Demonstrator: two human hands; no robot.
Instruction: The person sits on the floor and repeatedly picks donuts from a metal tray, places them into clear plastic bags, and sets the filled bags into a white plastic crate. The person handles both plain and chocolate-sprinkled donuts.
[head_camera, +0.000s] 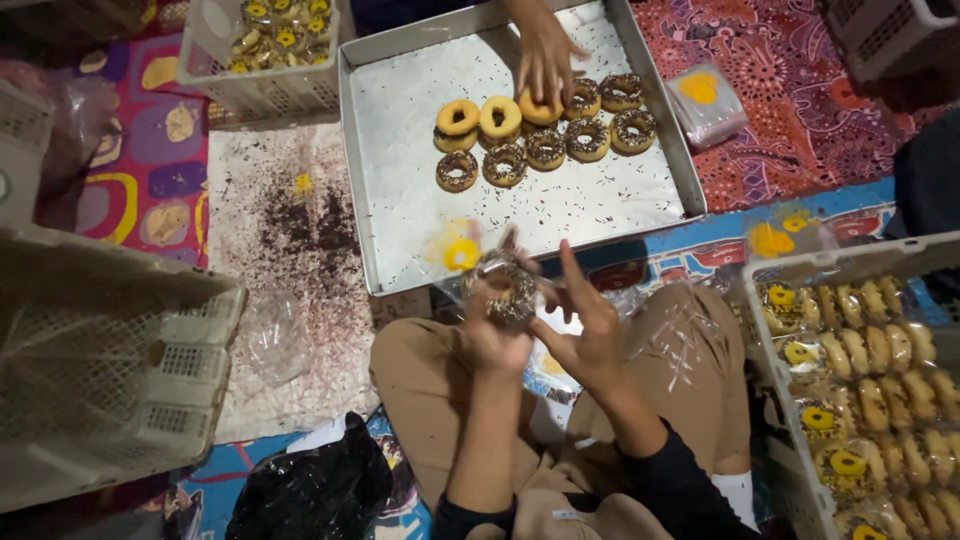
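In the lower middle of the frame, the left hand (493, 335) has a closed grip around a doughnut with chocolate sprinkles (505, 290), which sits inside a clear plastic bag (470, 258) with a yellow mark. The right hand (590, 335) is just beside it; its fingers are spread open and only the fingertips touch the bag edge, so it holds nothing firmly. Above them, in the upper middle, a square metal tray (400, 180) lies on the floor with two rows of doughnuts (545, 130), some plain yellow, some with sprinkles. Another person's hand (545, 55) reaches from the top edge and touches one plain doughnut. At the lower right stands a white crate (775, 340) full of packed doughnuts. An empty crate (100, 370) lies at the left.
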